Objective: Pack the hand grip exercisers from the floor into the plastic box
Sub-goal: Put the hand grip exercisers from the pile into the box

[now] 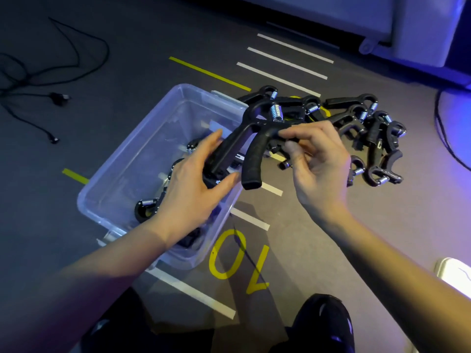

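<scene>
A clear plastic box (122, 169) stands on the floor at centre left, with several black hand grip exercisers inside (146, 208). One black exerciser (251, 154) with a steel spring is held over the box's right rim. My right hand (316, 164) pinches its upper part near the spring. My left hand (196, 184) grips the lower end of its left handle above the box. A pile of several more exercisers (367, 133) lies on the floor to the right of the box.
Black cables (46, 80) trail over the floor at far left. White and yellow tape lines and a yellow "10" (239, 261) mark the floor. A white cabinet edge (382, 29) runs along the top right. My shoe (323, 324) is at the bottom.
</scene>
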{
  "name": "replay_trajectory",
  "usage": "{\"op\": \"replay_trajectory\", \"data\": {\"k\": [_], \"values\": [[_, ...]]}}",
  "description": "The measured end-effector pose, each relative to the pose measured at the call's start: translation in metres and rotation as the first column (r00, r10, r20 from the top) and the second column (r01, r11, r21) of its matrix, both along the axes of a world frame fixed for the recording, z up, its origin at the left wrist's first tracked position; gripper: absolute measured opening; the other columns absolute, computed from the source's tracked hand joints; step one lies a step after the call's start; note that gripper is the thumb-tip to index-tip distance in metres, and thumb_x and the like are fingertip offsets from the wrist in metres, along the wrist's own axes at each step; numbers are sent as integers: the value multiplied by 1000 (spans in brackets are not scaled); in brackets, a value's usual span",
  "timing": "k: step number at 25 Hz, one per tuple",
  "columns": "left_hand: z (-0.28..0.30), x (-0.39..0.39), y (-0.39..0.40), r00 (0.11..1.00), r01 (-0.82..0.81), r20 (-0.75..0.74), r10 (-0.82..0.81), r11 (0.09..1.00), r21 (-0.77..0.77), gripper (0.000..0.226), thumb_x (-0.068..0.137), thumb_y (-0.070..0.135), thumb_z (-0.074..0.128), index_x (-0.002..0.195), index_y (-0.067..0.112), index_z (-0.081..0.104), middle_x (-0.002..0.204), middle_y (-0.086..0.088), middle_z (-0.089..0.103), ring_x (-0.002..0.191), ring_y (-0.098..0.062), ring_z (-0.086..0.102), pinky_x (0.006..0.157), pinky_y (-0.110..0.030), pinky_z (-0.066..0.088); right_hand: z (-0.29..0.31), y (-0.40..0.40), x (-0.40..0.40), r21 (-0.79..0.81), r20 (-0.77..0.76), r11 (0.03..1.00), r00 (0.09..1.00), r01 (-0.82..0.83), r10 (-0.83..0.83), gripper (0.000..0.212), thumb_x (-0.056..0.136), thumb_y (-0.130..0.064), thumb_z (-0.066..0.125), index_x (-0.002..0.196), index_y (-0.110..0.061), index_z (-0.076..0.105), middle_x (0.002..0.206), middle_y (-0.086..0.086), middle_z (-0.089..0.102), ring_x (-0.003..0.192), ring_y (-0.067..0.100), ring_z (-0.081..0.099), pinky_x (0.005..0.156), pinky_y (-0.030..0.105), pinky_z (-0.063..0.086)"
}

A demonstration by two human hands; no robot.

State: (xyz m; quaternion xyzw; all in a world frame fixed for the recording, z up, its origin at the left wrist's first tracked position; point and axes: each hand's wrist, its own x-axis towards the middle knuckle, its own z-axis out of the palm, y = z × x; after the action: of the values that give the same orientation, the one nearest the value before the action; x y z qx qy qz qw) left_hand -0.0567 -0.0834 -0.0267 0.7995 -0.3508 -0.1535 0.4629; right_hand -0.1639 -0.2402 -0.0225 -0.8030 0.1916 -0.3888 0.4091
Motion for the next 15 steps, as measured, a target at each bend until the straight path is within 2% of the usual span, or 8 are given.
{"op": "replay_trajectory", "data": {"k": [3, 6, 8, 9, 10, 12, 14, 15], "values": [[-3, 6, 11, 1000, -18, 15, 17, 999, 45, 64, 81, 28, 67, 139, 26, 40, 108, 10, 65, 100, -11, 60, 86, -34, 49, -3, 8, 15, 112, -9, 992, 999, -48, 50, 26, 87, 3, 53, 93, -20, 64, 95, -4, 54, 91, 19, 60, 71, 46, 52], [-4, 11, 18, 999, -34, 23, 31, 989, 142, 52, 84, 26, 60, 133, 29, 41, 86, 8, 65, 86, -21, 63, 71, -35, 48, -4, 23, 31, 223, -15, 969, 994, -105, 111, 29, 89, 3, 50, 91, -23, 63, 96, -1, 52, 90, 25, 64, 80, 41, 56], [-7, 11, 20, 998, -58, 36, 51, 969, 242, 38, 91, 22, 50, 128, 22, 39, 75, 4, 55, 82, -31, 60, 60, -37, 34, -1, 35, 41, 281, -27, 949, 988, -140, 154, 30, 89, 2, 49, 96, -23, 65, 100, 0, 52, 91, 25, 66, 85, 38, 56], [-9, 10, 21, 995, -95, 48, 85, 959, 268, 34, 94, 21, 46, 126, 18, 38, 77, 2, 53, 83, -35, 58, 59, -37, 27, 0, 41, 46, 330, -45, 931, 982, -158, 183, 30, 89, 0, 49, 102, -22, 64, 106, 3, 53, 93, 24, 66, 88, 35, 55], [-12, 11, 23, 990, -144, 46, 137, 949, 279, 31, 95, 21, 42, 125, 16, 38, 82, -2, 56, 86, -36, 57, 59, -37, 25, 2, 49, 52, 400, -70, 898, 971, -181, 227, 32, 89, -3, 50, 111, -22, 62, 115, 6, 54, 98, 20, 66, 90, 31, 53], [-15, 16, 27, 969, -234, -22, 247, 938, 258, 27, 96, 22, 39, 122, 13, 38, 93, -9, 61, 89, -35, 58, 64, -39, 37, 2, 66, 62, 535, -138, 814, 928, -224, 346, 43, 87, -14, 50, 128, -25, 52, 132, 8, 50, 114, 11, 58, 99, 27, 48], [-18, 22, 31, 942, -291, -109, 316, 935, 202, 22, 96, 22, 39, 116, 14, 38, 91, -9, 61, 87, -32, 59, 70, -42, 45, -1, 81, 69, 663, -173, 713, 880, -228, 443, 45, 88, -23, 49, 133, -28, 47, 132, 0, 53, 122, 11, 54, 104, 32, 44], [-20, 24, 35, 936, -304, -127, 328, 936, 179, 21, 96, 22, 39, 115, 15, 37, 90, -7, 60, 85, -31, 59, 69, -42, 46, 1, 87, 72, 760, -125, 612, 874, -220, 470, 39, 93, -21, 47, 132, -27, 48, 125, -1, 58, 118, 15, 56, 100, 32, 47]]}}
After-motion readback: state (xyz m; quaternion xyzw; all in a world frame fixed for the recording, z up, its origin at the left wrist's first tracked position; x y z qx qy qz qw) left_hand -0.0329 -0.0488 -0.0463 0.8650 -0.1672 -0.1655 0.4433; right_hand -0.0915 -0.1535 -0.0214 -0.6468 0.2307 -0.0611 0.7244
